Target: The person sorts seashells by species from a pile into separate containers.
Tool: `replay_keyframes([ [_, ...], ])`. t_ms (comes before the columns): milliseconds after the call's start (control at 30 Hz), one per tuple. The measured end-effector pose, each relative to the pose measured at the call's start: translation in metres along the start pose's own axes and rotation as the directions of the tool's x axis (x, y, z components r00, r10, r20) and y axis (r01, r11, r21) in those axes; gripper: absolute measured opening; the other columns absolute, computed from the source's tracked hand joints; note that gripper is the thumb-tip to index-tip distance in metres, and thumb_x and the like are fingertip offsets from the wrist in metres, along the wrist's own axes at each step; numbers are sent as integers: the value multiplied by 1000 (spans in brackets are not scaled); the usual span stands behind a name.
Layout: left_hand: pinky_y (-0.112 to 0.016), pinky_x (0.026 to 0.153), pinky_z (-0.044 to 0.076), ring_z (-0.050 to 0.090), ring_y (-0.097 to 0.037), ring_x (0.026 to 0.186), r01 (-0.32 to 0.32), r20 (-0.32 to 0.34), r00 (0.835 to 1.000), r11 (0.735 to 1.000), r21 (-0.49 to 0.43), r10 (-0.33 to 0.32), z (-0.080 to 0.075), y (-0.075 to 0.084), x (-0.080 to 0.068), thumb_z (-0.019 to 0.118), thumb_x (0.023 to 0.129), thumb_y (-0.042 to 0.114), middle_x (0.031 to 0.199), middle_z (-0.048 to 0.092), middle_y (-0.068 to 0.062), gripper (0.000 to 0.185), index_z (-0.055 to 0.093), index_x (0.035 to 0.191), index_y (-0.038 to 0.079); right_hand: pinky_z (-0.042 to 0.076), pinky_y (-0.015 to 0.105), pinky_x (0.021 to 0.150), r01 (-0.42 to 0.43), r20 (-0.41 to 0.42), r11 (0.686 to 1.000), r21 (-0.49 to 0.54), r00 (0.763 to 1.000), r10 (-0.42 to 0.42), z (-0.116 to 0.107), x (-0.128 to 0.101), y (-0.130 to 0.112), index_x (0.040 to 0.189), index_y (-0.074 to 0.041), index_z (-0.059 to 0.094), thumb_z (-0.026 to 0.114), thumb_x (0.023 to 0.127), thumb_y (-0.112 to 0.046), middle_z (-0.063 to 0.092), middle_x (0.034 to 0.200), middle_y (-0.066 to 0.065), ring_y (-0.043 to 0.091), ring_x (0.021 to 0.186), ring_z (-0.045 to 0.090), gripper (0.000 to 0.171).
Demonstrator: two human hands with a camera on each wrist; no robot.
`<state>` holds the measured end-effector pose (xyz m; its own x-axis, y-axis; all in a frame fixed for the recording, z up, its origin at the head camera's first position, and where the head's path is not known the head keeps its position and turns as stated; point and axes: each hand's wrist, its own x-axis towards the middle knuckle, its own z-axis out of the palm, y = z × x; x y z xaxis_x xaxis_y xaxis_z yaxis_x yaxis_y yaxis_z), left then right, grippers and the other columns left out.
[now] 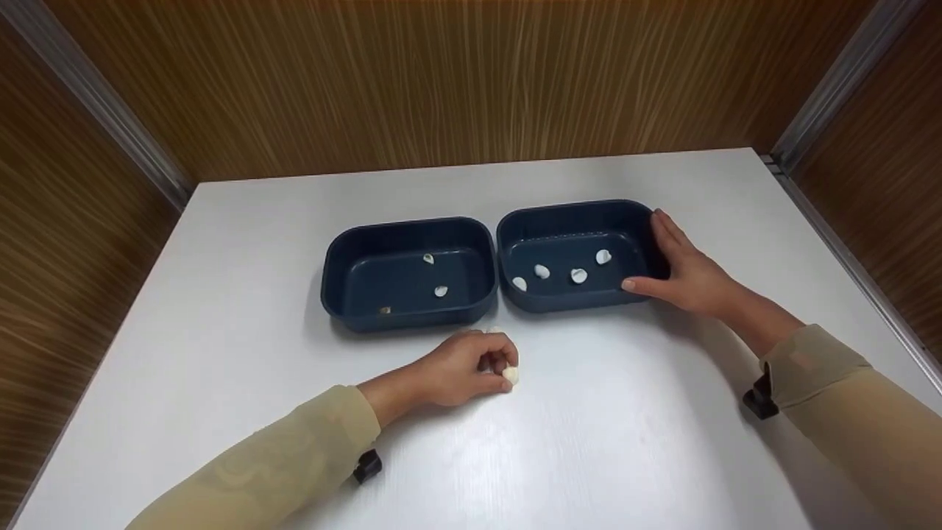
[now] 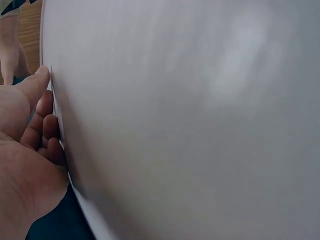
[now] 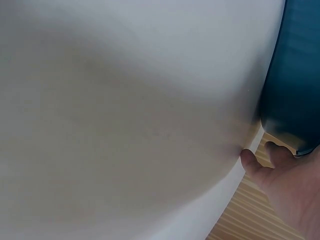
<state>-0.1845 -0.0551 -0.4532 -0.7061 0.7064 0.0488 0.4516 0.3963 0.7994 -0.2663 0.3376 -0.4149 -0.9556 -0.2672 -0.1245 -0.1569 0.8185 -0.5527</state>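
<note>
Here, a small whitish garlic clove [image 1: 511, 375] is being pinched at the fingertips of the left hand [image 1: 464, 372], whose fingers are curled inward around it. The clove is being held low against the white tabletop [image 1: 625, 442], on the thumb side of the grip. Just beyond the knuckles of that hand, the near wall of a dark blue rounded rectangular plastic tray [image 1: 346, 305] is being seen; three small pieces [image 1: 440, 291] are lying apart on its floor.

To the right of the grip, a second dark blue plastic tray [image 1: 574, 213] is being steadied by the right hand [image 1: 688, 276]. Its fingers are being kept nearly straight along the tray's right wall, with the thumb pressed at the near right corner; nothing is being enclosed by them. Four pale cloves [image 1: 579, 276] are lying in a loose row inside this tray, well clear of the fingers. The two trays are standing side by side, touching or nearly so.

In both wrist views mostly blurred white surface is being shown, with part of each palm at the edge.
</note>
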Motion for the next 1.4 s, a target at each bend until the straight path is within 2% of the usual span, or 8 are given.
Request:
replay_keyframes([
  [267,-23,76,47,55,-7,82,-2,31,1000,1000,12,2,-2,5,-3,80,93,7,89,61,5,19,69,108,10,10,67,125,-15,6,1000,8,1000,15,0,0,0,169,-18,-13,74,95,-57,-17,177,5,39,162,-5,121],
  [433,-24,76,47,55,-7,82,-12,26,1000,1000,2,12,-3,5,-5,78,94,6,88,59,9,17,68,107,11,10,68,125,-14,6,1000,10,1000,14,0,1,0,169,-18,-12,75,95,-56,-17,177,5,39,162,-5,121],
  [633,-24,78,47,55,-8,84,-20,19,1000,1000,-6,20,-5,6,-7,77,95,7,90,59,6,16,67,107,11,11,68,124,-15,8,1000,5,1000,15,0,2,0,169,-18,-13,74,95,-58,-17,177,5,40,162,-4,121],
  [867,-32,79,51,59,-8,88,-29,5,1000,1000,-4,29,-19,27,-4,74,98,9,93,63,7,15,67,112,10,11,67,125,-3,2,1000,-5,1000,3,1,1,0,169,-16,-12,74,95,-57,-16,177,6,40,162,-4,121],
  [1000,-34,80,50,59,-8,88,-63,-24,998,998,-17,62,-31,43,5,73,102,14,94,65,7,13,67,113,12,11,67,125,-12,4,1000,0,1000,12,1,2,0,169,-16,-12,74,95,-58,-17,177,6,40,162,-4,121],
  [1167,-30,77,47,58,-11,87,-88,-72,994,994,-69,83,-48,60,24,72,104,16,97,65,4,12,66,114,12,10,66,125,-4,0,1000,6,1000,4,1,1,0,169,-15,-12,74,95,-59,-17,177,6,39,162,-4,122],
  [1400,-27,74,49,56,-14,85,-55,-132,990,993,-103,41,-64,64,58,70,106,18,101,62,0,13,65,117,13,11,66,125,4,-9,1000,5,1000,-4,2,1,-2,169,-15,-11,75,94,-58,-16,177,6,39,162,-3,122],
])
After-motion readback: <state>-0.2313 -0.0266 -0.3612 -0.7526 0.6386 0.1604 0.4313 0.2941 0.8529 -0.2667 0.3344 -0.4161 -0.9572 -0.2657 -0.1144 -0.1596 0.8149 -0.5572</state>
